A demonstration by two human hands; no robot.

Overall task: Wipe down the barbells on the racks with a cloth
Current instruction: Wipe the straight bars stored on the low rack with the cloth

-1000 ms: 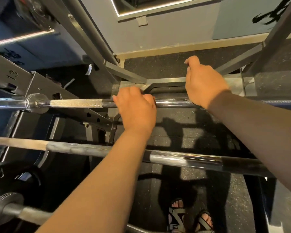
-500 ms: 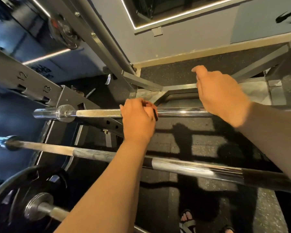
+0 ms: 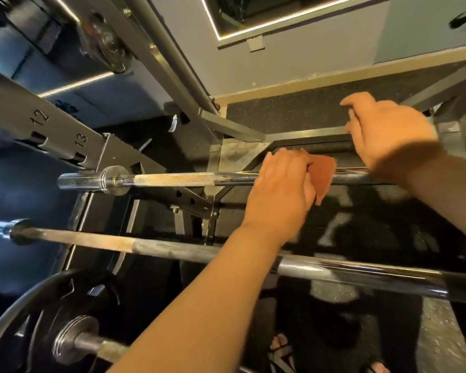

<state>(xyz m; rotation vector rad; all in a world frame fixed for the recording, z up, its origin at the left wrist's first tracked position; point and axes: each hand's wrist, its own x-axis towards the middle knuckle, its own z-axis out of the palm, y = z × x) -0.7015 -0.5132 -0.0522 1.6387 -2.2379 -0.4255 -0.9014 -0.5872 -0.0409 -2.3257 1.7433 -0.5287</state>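
A chrome barbell lies across the rack at mid height. My left hand is closed over its shaft and holds an orange-brown cloth, which sticks out to the right of my fingers against the bar. My right hand rests palm down on the same bar further right; its fingers point away from me, and whether they curl round the bar is hidden. A second, duller barbell runs across below my left forearm.
A numbered rack upright slants in from the left. A black weight plate sits on a third bar at the bottom left. The rack's base frame lies on the rubber floor. My sandalled feet show at the bottom.
My left hand has slid right along the upper bar and the cloth now shows beside my fingers. The view has shifted, so the rack appears further right and lower.
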